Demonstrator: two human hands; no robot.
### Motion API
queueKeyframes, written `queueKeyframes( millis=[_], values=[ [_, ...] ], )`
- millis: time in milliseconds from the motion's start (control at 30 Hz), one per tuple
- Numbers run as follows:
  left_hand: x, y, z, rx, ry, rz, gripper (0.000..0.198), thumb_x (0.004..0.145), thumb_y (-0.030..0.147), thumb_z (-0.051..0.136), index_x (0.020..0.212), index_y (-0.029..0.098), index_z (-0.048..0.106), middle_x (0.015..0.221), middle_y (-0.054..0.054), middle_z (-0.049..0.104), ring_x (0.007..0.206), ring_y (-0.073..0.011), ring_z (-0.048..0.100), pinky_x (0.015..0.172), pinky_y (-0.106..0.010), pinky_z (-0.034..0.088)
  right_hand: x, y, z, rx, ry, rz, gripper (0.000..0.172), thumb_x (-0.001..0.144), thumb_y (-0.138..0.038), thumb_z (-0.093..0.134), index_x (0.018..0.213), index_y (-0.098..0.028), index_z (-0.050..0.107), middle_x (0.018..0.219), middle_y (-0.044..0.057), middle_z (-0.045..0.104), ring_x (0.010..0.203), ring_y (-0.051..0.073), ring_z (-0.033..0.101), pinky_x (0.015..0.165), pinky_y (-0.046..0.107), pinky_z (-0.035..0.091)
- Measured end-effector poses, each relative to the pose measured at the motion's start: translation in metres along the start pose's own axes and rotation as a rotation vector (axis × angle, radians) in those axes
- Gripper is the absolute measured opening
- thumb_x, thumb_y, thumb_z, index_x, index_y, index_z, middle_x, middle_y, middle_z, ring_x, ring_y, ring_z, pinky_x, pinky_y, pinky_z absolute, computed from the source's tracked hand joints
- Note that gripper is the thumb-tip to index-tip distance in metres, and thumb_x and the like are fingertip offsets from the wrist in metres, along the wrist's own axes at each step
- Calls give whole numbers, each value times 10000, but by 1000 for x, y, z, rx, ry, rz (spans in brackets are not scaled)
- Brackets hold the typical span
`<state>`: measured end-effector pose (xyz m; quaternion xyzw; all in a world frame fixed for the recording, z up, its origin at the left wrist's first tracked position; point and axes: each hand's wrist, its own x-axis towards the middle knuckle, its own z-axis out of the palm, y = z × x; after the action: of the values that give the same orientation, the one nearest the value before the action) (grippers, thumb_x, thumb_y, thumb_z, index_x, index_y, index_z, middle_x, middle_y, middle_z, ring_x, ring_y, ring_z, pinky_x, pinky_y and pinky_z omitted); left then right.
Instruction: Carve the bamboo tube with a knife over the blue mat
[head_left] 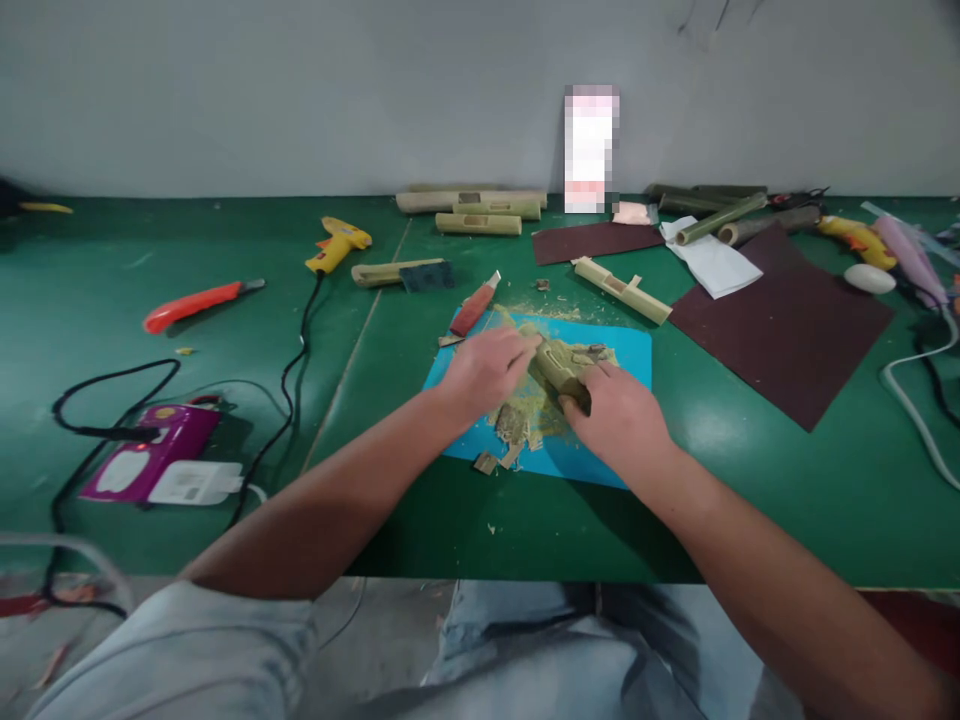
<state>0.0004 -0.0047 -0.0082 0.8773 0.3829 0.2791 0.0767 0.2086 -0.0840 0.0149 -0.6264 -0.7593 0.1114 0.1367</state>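
A short bamboo tube [556,366] with a slot cut in its side is held slanted over a blue sheet [634,352]. My right hand [621,408] wraps around its near end, the thumb at the open end. At the far end, the curled fingers of my left hand [489,368] are closed against the tube; whether they also pinch something small is hidden. Bamboo shavings and chips [514,424] lie on the sheet below. Just beyond my left hand rests a red-handled knife [475,304], blade pointing away.
Behind lie several cut bamboo pieces [478,224] and a slotted one [624,290]. Brown sandpaper sheets [787,325] and a white paper [712,262] are at right. To the left are a yellow glue gun [339,245], an orange cutter [196,305] and a purple power box [161,450] with cords.
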Motion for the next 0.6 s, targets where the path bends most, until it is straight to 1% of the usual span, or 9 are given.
queueKeyframes(
  millis=[67, 200, 333, 367, 467, 500, 600],
  values=[
    [0, 0, 0, -25, -31, 22, 289, 1045, 314, 498, 1132, 201, 750, 957, -64, 759, 909, -183, 705, 805, -292, 554, 1, 1, 0, 2, -12, -4, 140, 931, -305, 588, 910, -182, 650, 988, 125, 694, 974, 273, 641, 767, 368, 472],
    [1, -2, 1, -1, 51, -32, 310, 1046, 300, 489, 1091, 165, 765, 950, -86, 764, 893, -198, 705, 809, -319, 558, 1, 2, 1, -9, 8, -6, 156, 941, -305, 579, 889, -179, 655, 974, 126, 697, 960, 270, 643, 764, 365, 466],
    [1, 0, 1, 3, -63, 61, 311, 1054, 309, 485, 1145, 186, 756, 952, -73, 763, 902, -195, 706, 786, -306, 549, 0, 2, 1, -6, 14, -4, 156, 938, -307, 573, 874, -189, 652, 946, 123, 696, 935, 268, 639, 728, 359, 453],
    [1, 0, 1, 12, -58, 52, 314, 1054, 311, 481, 1126, 186, 761, 930, -71, 760, 891, -193, 704, 780, -303, 548, 0, 2, 1, -7, 15, -2, 160, 940, -311, 573, 876, -189, 653, 947, 124, 696, 934, 268, 639, 726, 359, 452],
    [1, 2, 1, 49, 11, -18, 339, 1058, 313, 464, 1067, 171, 771, 897, -77, 751, 856, -195, 695, 768, -313, 546, 0, 3, 1, -11, 14, 4, 173, 948, -318, 574, 899, -177, 660, 966, 130, 697, 950, 271, 640, 746, 360, 455],
    [1, 3, 1, 44, -2, -8, 338, 1059, 317, 465, 1095, 171, 768, 920, -81, 756, 860, -198, 697, 761, -314, 546, 0, 3, 1, -12, 7, 3, 179, 950, -321, 575, 904, -172, 663, 968, 132, 696, 950, 271, 640, 750, 360, 456],
    [2, 4, 2, -3, -93, 49, 334, 1056, 325, 473, 1179, 189, 752, 973, -81, 765, 890, -207, 709, 749, -313, 546, 1, 2, -1, -7, -17, 7, 192, 953, -319, 576, 908, -158, 670, 960, 136, 694, 939, 270, 642, 752, 360, 454]
  ],
)
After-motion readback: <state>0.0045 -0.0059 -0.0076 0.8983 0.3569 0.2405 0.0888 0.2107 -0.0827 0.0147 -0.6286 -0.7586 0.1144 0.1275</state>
